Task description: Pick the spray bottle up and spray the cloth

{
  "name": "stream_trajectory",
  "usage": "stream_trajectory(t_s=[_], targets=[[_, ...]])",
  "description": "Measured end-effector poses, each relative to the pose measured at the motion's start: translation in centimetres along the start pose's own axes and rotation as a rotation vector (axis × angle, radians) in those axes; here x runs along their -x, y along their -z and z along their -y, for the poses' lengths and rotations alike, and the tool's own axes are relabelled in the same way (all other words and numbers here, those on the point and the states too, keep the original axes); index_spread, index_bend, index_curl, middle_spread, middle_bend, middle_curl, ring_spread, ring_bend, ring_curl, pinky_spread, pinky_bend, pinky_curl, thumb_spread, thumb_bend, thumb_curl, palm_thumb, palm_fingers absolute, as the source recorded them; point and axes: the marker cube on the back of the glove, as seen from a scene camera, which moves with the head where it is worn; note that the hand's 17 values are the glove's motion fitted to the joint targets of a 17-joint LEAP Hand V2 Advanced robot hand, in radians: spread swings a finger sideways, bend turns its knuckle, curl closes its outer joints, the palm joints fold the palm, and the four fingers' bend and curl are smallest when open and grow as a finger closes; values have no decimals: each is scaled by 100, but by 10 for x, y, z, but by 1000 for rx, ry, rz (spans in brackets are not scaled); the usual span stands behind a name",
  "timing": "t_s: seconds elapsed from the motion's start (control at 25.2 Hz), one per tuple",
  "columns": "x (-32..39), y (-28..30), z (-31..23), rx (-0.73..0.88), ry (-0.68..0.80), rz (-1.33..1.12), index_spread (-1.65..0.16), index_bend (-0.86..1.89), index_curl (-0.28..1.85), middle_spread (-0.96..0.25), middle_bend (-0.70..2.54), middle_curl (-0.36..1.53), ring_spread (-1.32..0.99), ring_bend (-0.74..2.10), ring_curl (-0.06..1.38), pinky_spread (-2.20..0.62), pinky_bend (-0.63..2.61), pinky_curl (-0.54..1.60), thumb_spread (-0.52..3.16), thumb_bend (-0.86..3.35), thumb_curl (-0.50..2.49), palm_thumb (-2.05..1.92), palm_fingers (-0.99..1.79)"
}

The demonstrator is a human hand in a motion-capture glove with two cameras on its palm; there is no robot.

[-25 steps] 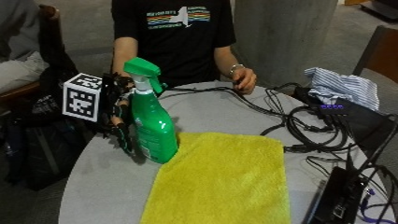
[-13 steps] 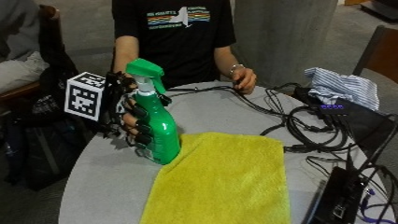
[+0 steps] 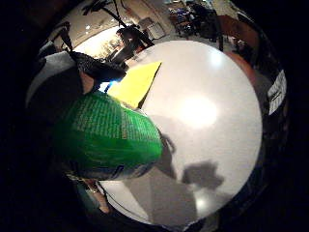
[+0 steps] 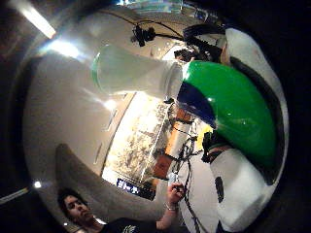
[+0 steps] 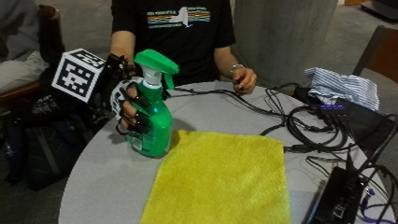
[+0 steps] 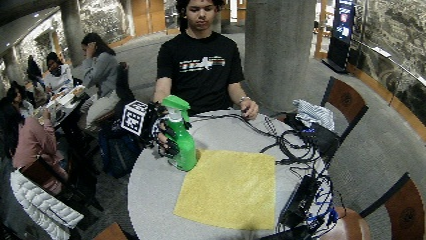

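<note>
My gloved right hand [image 5: 131, 112] is wrapped around the body of the green spray bottle [image 5: 150, 126], fingers curled across its front below the neck. The bottle stands upright, its long axis vertical, at the near-left part of the round table [image 5: 105, 186]; from the little-finger-side palm view its base looks just clear of the tabletop, with a shadow underneath, though I cannot say for certain that it is lifted. The green trigger head [image 5: 157, 63] sits at the top, above my fingers, and its nozzle points toward my left, out over the table.

What matters for the next move is where the yellow cloth [image 5: 227, 179] lies: flat on the table just beside the bottle, on the side the nozzle faces, but low down, spreading away from the bottle's base. I judge the nozzle is aimed above the cloth, not at it, so the bottle would need tipping toward the cloth, and my index finger is not yet on the trigger, being on the body with the others.

My bare left hand [image 5: 244, 79] rests on the far edge of the table among black cables [image 5: 311, 135], well apart from bottle and cloth.
</note>
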Motion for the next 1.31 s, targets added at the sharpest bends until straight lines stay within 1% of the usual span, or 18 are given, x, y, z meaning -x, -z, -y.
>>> stream_trajectory(t_s=[0.32, 0.56, 0.91, 1.31], targets=[[23, 3, 15, 238, -81, -325, -25, 11, 28, -1, 27, 41, -1, 48, 36, 13, 44, 33, 72, -2, 52, 101, 102], [27, -3, 22, 358, -127, -500, -24, 10, 28, -1, 26, 42, -1, 47, 36, 11, 42, 34, 70, -3, 54, 101, 104], [30, -6, 25, 458, -148, -690, -24, 10, 27, -1, 24, 42, -1, 47, 37, 9, 40, 34, 69, -3, 56, 100, 105], [28, -6, 27, 524, -178, -792, -23, 9, 26, -1, 24, 43, -1, 48, 37, 7, 39, 35, 67, -3, 58, 100, 107]])
